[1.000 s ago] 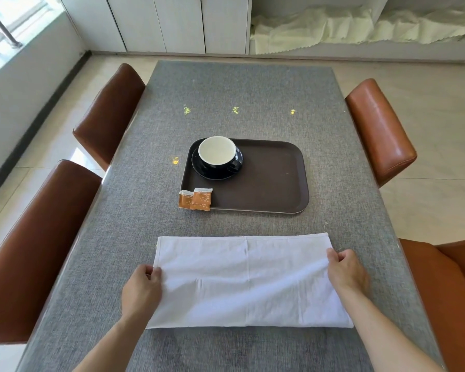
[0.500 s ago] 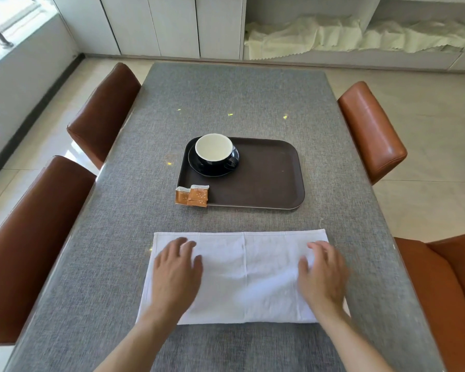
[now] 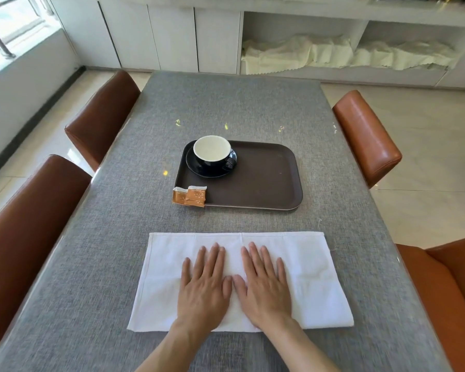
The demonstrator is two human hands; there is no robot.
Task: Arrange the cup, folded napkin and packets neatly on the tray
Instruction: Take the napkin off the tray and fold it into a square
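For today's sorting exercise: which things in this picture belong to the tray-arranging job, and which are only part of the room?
Belong to the job:
cup on its saucer
tray
packets
napkin, under the left hand and right hand

Only part of the room:
table
chairs
pale cloths on the shelf
cabinets

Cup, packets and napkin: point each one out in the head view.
cup [image 3: 212,149]: head view, on its pale inside.
packets [image 3: 190,196]: head view, on the orange face of the front one.
napkin [image 3: 306,259]: head view, on bare white cloth right of the hands.
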